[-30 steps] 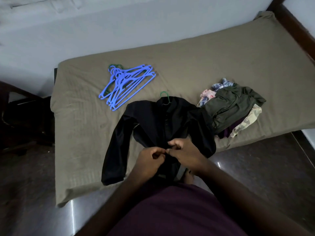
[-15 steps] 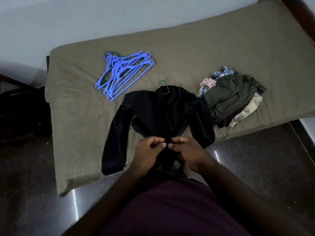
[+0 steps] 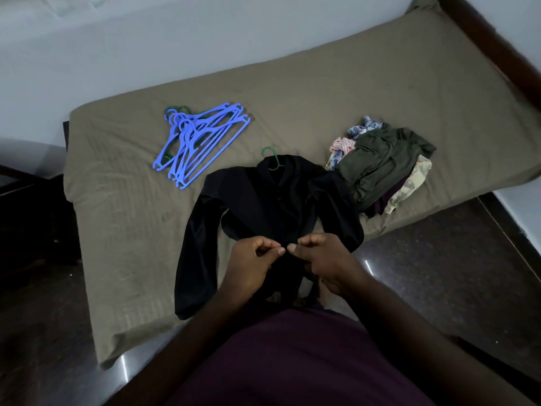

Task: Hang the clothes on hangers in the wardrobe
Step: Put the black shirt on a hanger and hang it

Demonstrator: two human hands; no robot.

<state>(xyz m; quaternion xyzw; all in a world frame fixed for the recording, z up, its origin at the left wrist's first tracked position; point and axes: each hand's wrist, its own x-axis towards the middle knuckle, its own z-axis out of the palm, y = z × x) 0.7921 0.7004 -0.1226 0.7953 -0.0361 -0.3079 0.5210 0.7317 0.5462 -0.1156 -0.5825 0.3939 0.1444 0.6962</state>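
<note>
A black shirt (image 3: 272, 206) lies face up on the near half of the bed (image 3: 322, 92). Its collar points to 12 o'clock and its hem hangs over the near edge at 6 o'clock. A green hanger (image 3: 270, 155) is inside it; only the hook shows, sticking out of the collar.

The left hand (image 3: 248, 265) and right hand (image 3: 325, 262) meet over the lower front of the shirt. The fingers (image 3: 260, 241) of each hand are curled, with thumb and forefinger pinched together on the dark cloth at the centre line. The two thumb tips almost touch. What exactly is held between them cannot be told, as the cloth there is too dark.

At 10 o'clock from the shirt, a loose stack of blue hangers (image 3: 202, 142) lies on the sheet, apart from it, with a bit of green hanger under them. At 2 o'clock, a pile of clothes (image 3: 383, 168) touches the shirt's sleeve: an olive garment on top, with floral and pale pieces sticking out around it.

A dark wooden bed frame (image 3: 497, 45) runs along the 1 o'clock edge. A pale wall (image 3: 146, 39) is behind the bed, and a glossy dark floor (image 3: 439, 259) in front of it. The person's purple top (image 3: 292, 361) fills the view at 6 o'clock and hides the end of the hem.
</note>
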